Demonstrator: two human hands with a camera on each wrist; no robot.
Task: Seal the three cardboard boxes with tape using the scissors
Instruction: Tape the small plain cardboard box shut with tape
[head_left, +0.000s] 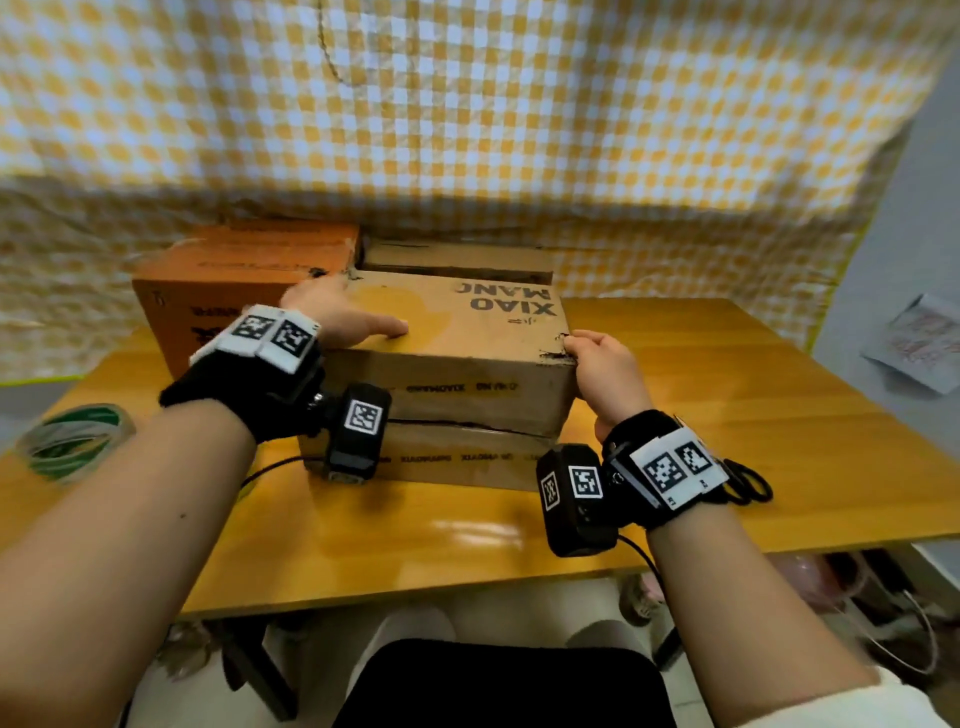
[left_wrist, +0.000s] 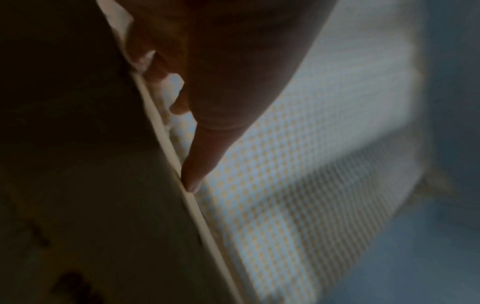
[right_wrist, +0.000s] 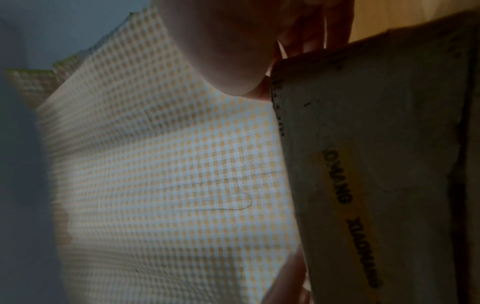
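A brown box printed XIAO MANG (head_left: 467, 332) lies on top of a second brown box (head_left: 457, 460) in the middle of the table. An orange box (head_left: 234, 291) stands to their left. My left hand (head_left: 337, 317) lies flat on the top box's left part, and its thumb (left_wrist: 192, 174) touches an edge of that box (left_wrist: 91, 185). My right hand (head_left: 602, 364) grips the near right corner, thumb on top and fingers down the side (right_wrist: 376, 144). A green and clear tape roll (head_left: 72, 441) lies far left. Black scissors (head_left: 748, 483) lie behind my right wrist.
More brown cardboard (head_left: 457, 260) shows behind the stack; whether it is a separate box I cannot tell. The wooden table (head_left: 415, 545) has bare surface in front and to the right. A yellow checked cloth (head_left: 467, 104) hangs behind. Papers (head_left: 919, 343) lie off the right edge.
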